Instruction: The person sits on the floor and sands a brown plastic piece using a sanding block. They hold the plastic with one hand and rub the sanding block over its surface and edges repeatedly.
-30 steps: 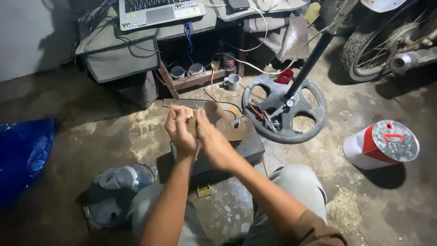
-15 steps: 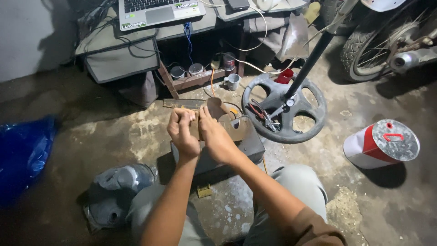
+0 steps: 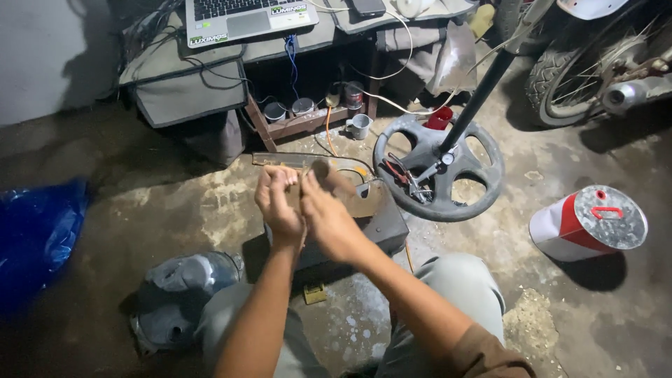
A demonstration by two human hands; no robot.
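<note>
Brown flat piece pinched between both hands.

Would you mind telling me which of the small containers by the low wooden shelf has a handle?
The white mug, standing at the right end of the group. The two grey round tins and the darker can show no handle.

Likely workshop, motorcycle wheel, concrete floor
</note>
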